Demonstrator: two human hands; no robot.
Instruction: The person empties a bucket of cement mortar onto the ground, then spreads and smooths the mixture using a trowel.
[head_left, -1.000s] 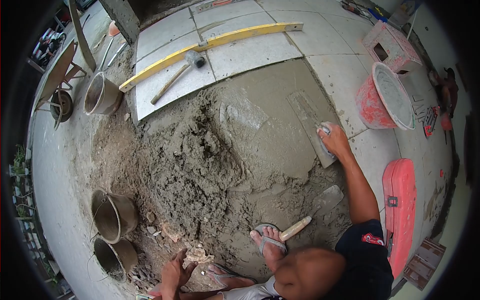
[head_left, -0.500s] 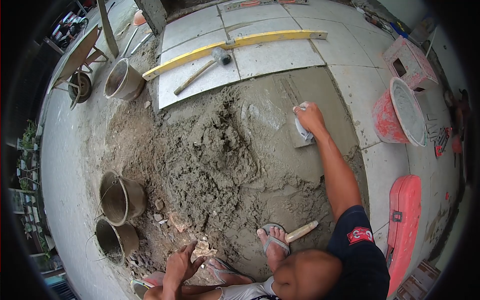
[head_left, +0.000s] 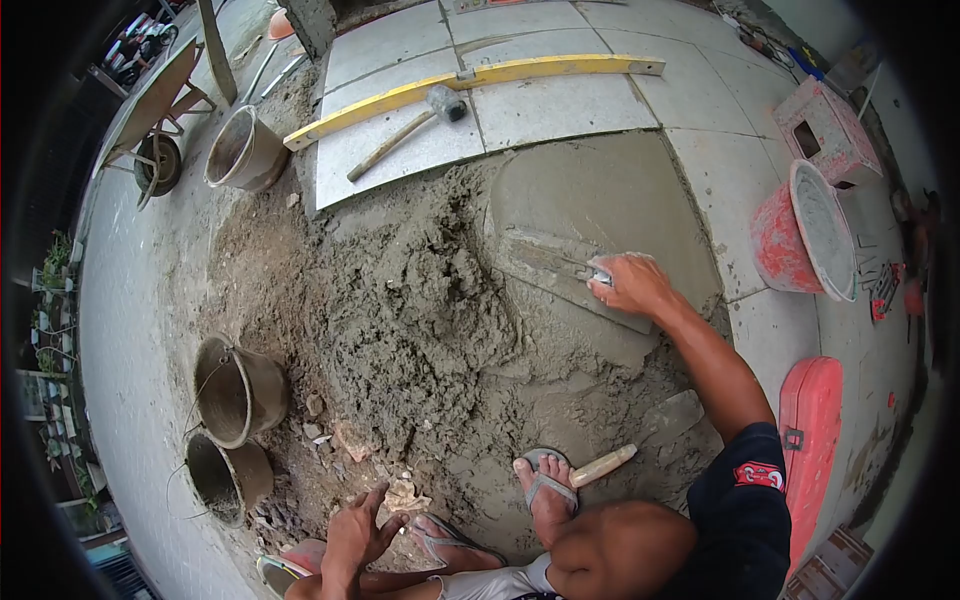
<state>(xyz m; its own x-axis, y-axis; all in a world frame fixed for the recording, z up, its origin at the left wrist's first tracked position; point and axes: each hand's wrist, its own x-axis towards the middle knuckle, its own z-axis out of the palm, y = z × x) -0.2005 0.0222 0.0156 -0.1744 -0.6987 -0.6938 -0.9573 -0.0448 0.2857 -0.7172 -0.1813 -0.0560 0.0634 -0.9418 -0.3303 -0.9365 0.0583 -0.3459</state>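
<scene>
My right hand (head_left: pixel 638 286) is closed around the handle of a plastering trowel (head_left: pixel 550 262). The trowel's long flat blade lies crosswise on the wet mortar (head_left: pixel 590 190), which is smooth beyond it and rough and heaped to its left. Near my left foot, my left hand (head_left: pixel 360 532) hangs with its fingers apart and holds nothing. A second trowel with a wooden handle (head_left: pixel 604 464) lies on the mortar beside my right foot, its blade partly coated.
A yellow spirit level (head_left: pixel 540 68) and a rubber mallet (head_left: pixel 445 103) lie on the laid tiles. Buckets (head_left: pixel 240 392) stand at the left, near a wheelbarrow (head_left: pixel 150 90). At the right are a red bucket (head_left: pixel 775 235) and a red case (head_left: pixel 808 440).
My right hand has drawn the plastering trowel nearer and turned its blade crosswise. The streaked mortar at the upper right now looks smooth. My left hand has barely moved.
</scene>
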